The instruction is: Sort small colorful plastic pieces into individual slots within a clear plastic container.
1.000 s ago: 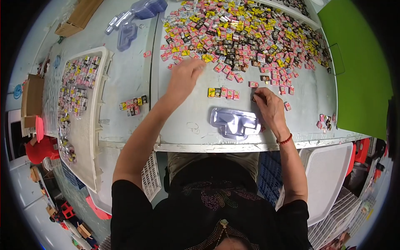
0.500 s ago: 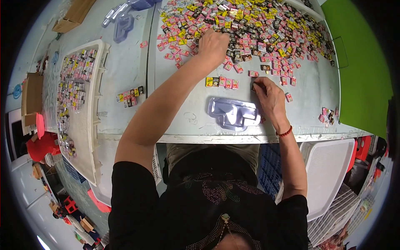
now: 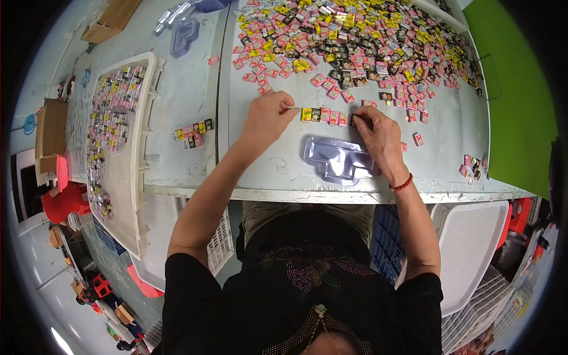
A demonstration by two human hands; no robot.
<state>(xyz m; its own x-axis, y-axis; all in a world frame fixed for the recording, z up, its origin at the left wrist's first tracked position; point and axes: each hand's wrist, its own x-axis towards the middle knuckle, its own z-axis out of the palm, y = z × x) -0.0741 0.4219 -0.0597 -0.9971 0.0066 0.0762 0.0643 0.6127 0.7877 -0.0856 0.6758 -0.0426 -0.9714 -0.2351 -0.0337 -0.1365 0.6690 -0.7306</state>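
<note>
A short row of small yellow, black and pink boxes (image 3: 324, 116) lies on the table between my hands. At the row's left end, my left hand (image 3: 267, 121) is closed in a pinch; a pale sliver shows at its fingertips, too small to name. My right hand (image 3: 380, 135), with a red bead bracelet, pinches a small black box (image 3: 354, 120) at the row's right end, mostly hidden by the fingers. Nearer to me lies a clear plastic blister tray (image 3: 319, 155), its right end partly behind my right hand. Beyond both hands spreads a heap of similar small boxes (image 3: 355, 50).
To the left, a small cluster of boxes (image 3: 192, 134) lies beyond a table seam. Further left stands a white tray (image 3: 127, 195) with packed clear trays (image 3: 109, 127). More clear trays (image 3: 184, 34) lie at the back left. A green panel (image 3: 509, 100) borders the right side.
My left hand has come back from the heap toward me, to the row's left end. My right hand stays near the row's right end, its black box now closer to the row.
</note>
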